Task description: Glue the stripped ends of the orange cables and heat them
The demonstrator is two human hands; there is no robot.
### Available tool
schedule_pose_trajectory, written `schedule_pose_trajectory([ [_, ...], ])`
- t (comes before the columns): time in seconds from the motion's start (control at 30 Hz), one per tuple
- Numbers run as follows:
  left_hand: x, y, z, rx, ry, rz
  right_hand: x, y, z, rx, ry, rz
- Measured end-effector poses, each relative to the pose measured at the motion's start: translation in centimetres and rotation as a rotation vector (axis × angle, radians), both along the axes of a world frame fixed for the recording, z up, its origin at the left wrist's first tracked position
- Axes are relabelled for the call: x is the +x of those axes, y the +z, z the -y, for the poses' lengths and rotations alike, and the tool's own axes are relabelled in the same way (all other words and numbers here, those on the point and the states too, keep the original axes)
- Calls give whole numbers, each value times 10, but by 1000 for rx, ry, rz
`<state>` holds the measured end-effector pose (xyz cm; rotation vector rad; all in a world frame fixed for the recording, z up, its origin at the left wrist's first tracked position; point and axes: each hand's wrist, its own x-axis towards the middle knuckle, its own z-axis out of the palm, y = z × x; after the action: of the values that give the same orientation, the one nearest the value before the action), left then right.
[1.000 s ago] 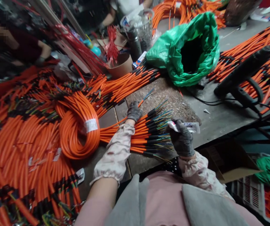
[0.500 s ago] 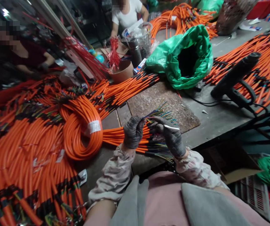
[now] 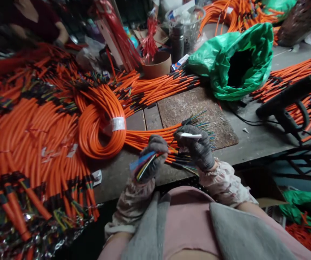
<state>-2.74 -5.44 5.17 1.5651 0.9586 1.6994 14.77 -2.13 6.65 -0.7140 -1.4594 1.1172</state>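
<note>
Both my hands wear grey-black work gloves and pale floral sleeves. My left hand (image 3: 154, 157) pinches a fan of thin coloured wires (image 3: 142, 166), blue, yellow and red, at the end of an orange cable. My right hand (image 3: 197, 147) is shut on a narrow white strip (image 3: 190, 135). Beneath and between my hands runs a bundle of orange cables (image 3: 151, 138) with black sleeves and fanned wire ends. Just left of it lies a coil of orange cable (image 3: 101, 122) bound with white tape.
Heaps of orange cable (image 3: 27, 144) cover the left of the grey workbench (image 3: 253, 142). A green plastic bag (image 3: 242, 61) and a black heat gun (image 3: 285, 103) sit beyond my hands, near a worn brown mat (image 3: 190, 112). A seated person's arm (image 3: 60, 32) shows at top left.
My left hand has moved down and toward me, now with the coloured wire ends held up in it. The right hand keeps the white strip. The whole scene has shifted as my head turned.
</note>
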Motion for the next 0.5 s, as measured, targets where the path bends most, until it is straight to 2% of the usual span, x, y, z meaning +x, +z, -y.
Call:
schedule_pose_trajectory([
  [0.07, -16, 4, 15, -38, 49, -138, -8, 6, 1, -47, 86, -6],
  [0.17, -31, 3, 33, -116, 191, -97, -21, 13, 1, -35, 35, 84],
  [0.23, -35, 1, 40, -74, 177, -121, -28, 13, 1, -43, 21, 139],
  [0.33, -37, -3, 45, -21, 119, -131, -36, 6, 3, -70, 115, 160],
  [0.5, -33, -6, 46, -21, 65, -4, -38, 2, 15, -16, 159, 174],
])
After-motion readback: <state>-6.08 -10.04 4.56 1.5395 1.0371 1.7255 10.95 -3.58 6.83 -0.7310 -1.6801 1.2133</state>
